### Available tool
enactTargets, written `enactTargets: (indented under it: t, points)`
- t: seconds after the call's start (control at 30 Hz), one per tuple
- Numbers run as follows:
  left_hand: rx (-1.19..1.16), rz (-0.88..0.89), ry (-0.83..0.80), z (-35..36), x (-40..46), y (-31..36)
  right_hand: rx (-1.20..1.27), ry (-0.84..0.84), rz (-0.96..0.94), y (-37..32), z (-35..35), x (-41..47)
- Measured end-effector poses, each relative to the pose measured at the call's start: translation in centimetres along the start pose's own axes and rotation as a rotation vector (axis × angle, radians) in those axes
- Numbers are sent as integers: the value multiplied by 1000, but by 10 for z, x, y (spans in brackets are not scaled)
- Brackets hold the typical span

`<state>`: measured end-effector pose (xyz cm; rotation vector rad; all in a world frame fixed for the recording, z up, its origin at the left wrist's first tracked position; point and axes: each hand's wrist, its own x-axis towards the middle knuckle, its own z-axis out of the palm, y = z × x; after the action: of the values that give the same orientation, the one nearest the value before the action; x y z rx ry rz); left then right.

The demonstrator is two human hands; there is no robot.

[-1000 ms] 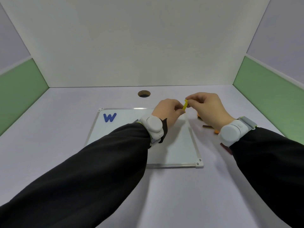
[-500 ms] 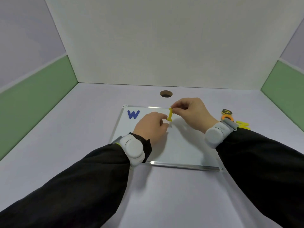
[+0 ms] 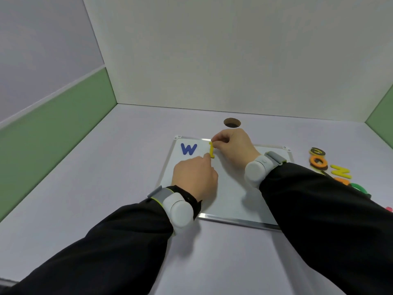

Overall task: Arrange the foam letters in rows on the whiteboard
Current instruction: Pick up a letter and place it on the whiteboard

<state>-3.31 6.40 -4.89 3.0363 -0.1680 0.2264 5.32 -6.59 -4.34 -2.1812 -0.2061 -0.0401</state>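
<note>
A whiteboard lies flat on the table in front of me. A blue W sits in its far left corner. Just right of the W, a yellow letter I lies on the board, held at both ends. My right hand pinches its top end. My left hand has its fingertips on the bottom end. To the right of the board lie several loose foam letters: an orange ring, a yellow N and a green piece.
A round hole opens in the table behind the board. White and green walls close the table in at the back and on both sides. A small pink piece shows at the right edge.
Both hands carried the yellow I from above the board's right edge leftward and down onto the board beside the W. The view has swung left.
</note>
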Motion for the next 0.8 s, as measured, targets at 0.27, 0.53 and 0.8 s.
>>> enactTargets:
  t: [0.27,0.53,0.8]
  points:
    - [-5,-16,8,8,3,-6,-40,16,-13,0,12,5]
    - [-46,-22,13,11,5,-8,-114,14,-40,0,15,6]
    - [-54,-22,23,11,4,-7,-204,-17,-62,0,14,7]
